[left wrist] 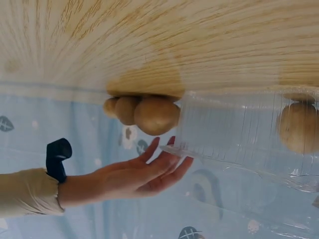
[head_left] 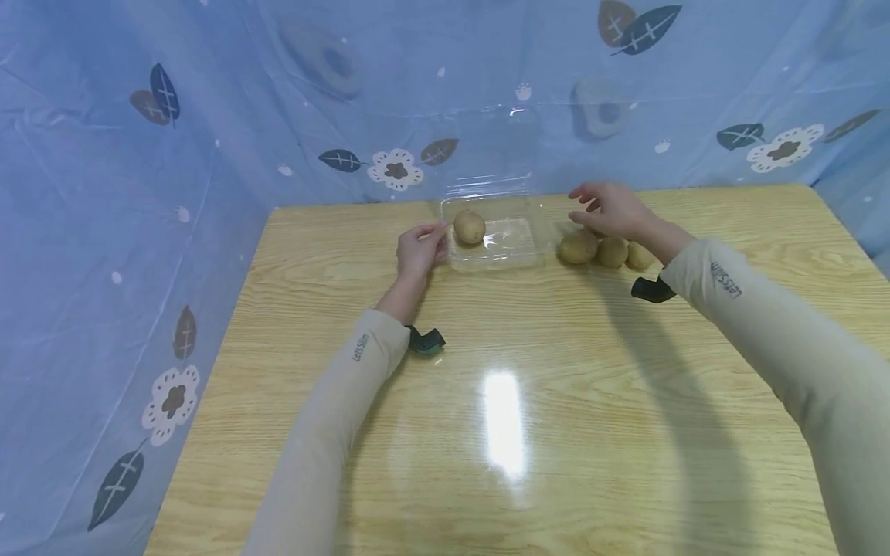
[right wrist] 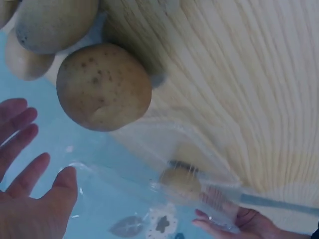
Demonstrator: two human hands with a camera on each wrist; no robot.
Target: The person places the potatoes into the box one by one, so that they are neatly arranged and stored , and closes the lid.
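Observation:
A clear plastic container [head_left: 518, 251] stands at the far middle of the wooden table with its lid tipped up behind it. One potato [head_left: 469, 227] lies in its left part. My left hand [head_left: 433, 239] grips the container's left rim, and its fingers [right wrist: 234, 216] show through the plastic in the right wrist view. Three potatoes [head_left: 578, 247] lie in a row on the table just right of the container. My right hand [head_left: 589, 208] hovers above them, fingers spread and holding nothing. In the left wrist view that right hand [left wrist: 159, 164] hangs open beside the container's wall [left wrist: 239, 129].
The wooden table [head_left: 501, 401] has a glossy top with a light glare near its middle. A blue sheet with leaf and flower prints [head_left: 139, 193] walls in the table at the back and the left. Dark straps sit on both wrists.

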